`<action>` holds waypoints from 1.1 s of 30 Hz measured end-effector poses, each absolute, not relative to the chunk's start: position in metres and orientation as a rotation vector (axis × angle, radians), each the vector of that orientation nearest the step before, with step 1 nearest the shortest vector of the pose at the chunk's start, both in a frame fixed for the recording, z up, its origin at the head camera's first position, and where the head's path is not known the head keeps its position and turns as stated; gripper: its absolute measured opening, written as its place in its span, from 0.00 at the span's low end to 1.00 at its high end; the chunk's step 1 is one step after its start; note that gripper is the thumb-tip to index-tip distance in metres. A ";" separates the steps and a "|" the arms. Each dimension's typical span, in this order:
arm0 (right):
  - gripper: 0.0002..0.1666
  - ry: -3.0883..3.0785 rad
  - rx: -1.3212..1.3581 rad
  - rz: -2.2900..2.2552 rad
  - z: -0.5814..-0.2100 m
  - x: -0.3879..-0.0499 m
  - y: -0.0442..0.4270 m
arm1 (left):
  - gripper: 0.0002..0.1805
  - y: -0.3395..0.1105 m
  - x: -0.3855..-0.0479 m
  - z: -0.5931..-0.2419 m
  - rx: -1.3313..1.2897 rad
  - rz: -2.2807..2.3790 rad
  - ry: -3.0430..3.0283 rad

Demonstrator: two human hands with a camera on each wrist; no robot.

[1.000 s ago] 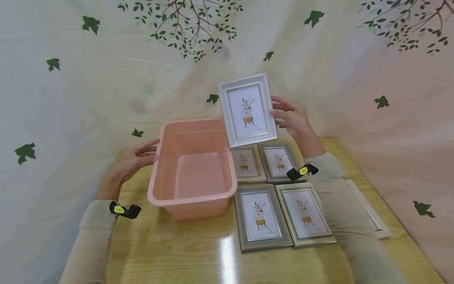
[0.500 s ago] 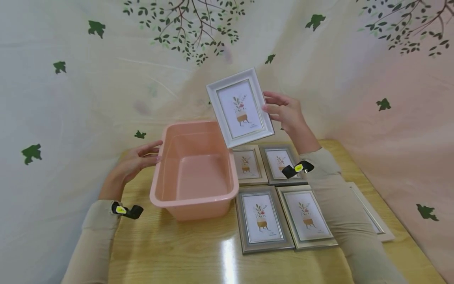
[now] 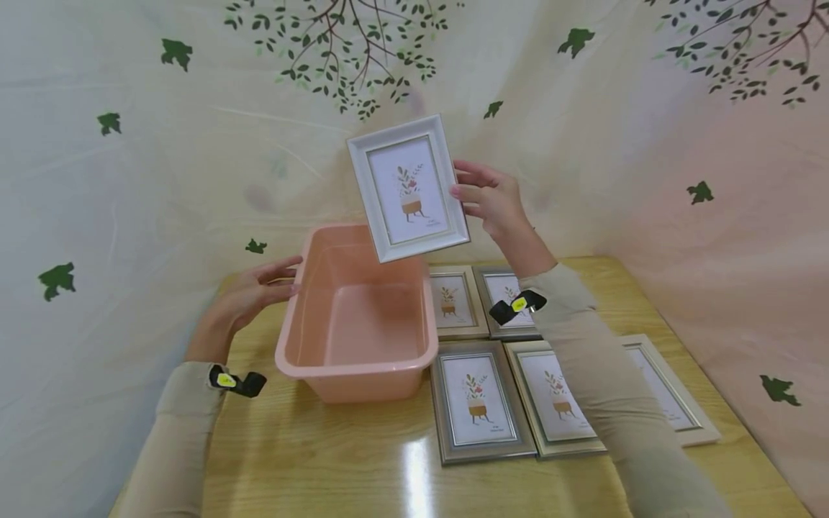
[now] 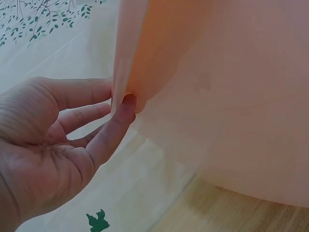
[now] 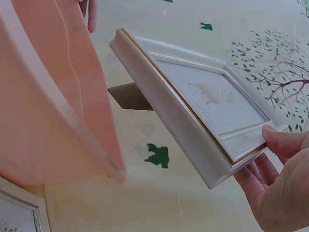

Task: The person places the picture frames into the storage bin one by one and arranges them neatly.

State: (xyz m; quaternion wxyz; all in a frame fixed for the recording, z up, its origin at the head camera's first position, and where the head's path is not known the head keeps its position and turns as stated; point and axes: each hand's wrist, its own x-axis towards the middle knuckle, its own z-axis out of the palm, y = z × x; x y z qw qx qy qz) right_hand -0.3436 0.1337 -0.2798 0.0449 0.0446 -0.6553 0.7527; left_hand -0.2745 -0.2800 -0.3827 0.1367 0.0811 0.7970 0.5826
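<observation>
A white picture frame [image 3: 409, 188] with a potted-plant print is up in the air, tilted, over the back right part of the pink plastic basin [image 3: 363, 371]. My right hand [image 3: 488, 194] grips it by its right edge, thumb on the front and fingers behind. The right wrist view shows the brown stand [image 5: 130, 96] sticking out from the frame's back. At the basin's left rim is my left hand [image 3: 255, 291], pinching the rim [image 4: 126, 72] between thumb and fingers. The visible part of the basin's inside holds nothing.
Right of the basin, several picture frames lie face up on the wooden table [image 3: 324, 460]: a grey one [image 3: 447, 410], a cream one [image 3: 461, 288] and others. A whitish frame [image 3: 696, 424] lies at far right, partly under my sleeve. A printed cloth [image 3: 194, 144] hangs behind.
My right hand has carried the white picture frame leftward and slightly up, from above the lying frames to over the basin. The left hand stays at the basin's rim.
</observation>
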 end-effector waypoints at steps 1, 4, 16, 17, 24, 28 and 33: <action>0.26 -2.003 0.141 2.298 -0.280 -0.344 0.130 | 0.40 -0.280 -0.275 -0.383 0.230 1.685 2.311; 0.25 -1.992 0.144 2.312 -0.282 -0.346 0.120 | 0.40 -0.280 -0.275 -0.383 0.232 1.700 2.306; 0.25 -1.982 0.124 2.331 -0.300 -0.350 0.090 | 0.38 -0.280 -0.275 -0.382 0.285 1.757 2.257; 0.25 -1.975 0.123 2.337 -0.301 -0.351 0.088 | 0.38 -0.280 -0.276 -0.382 0.284 1.757 2.257; 0.25 -1.984 0.118 2.337 -0.309 -0.355 0.070 | 0.38 -0.279 -0.275 -0.381 0.264 1.773 2.252; 0.25 -2.009 0.135 2.308 -0.315 -0.357 0.061 | 0.38 -0.279 -0.275 -0.381 0.249 1.757 2.262; 0.24 -2.063 0.165 2.252 -0.320 -0.359 0.051 | 0.39 -0.279 -0.274 -0.381 0.249 1.743 2.271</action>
